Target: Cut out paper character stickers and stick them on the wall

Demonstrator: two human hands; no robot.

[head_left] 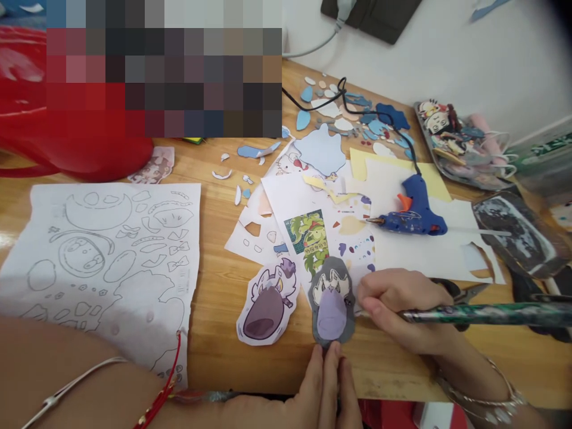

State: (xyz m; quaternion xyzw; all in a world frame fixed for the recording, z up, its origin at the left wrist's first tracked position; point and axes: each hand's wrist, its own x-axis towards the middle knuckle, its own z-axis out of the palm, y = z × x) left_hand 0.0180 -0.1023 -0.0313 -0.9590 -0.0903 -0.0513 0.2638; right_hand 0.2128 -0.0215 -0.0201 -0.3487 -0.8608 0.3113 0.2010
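Observation:
A grey-bordered character cutout [348, 335] with a light purple mouth lies near the table's front edge. My left hand [328, 381] presses its closed fingertips against the cutout's lower edge; the thumb is hidden. Just right of the cutout, my right hand [397, 301] is closed around a green-and-black patterned pen [487, 314]. The pen's shaft points right, and its tip is hidden. To the left lies a printed paper cutout [267, 307] of a similar character with a dark purple mouth. Partly under my right hand are dark-handled scissors [469, 293].
A blue glue gun [413, 208] rests on white paper sheets [429, 250]. An outline-drawn sheet [165, 262] spreads at left, near a red container [89, 155]. Blue and white scraps [326, 107] lie behind. At right stand a filled tray [460, 149] and a stained clear dish [513, 232].

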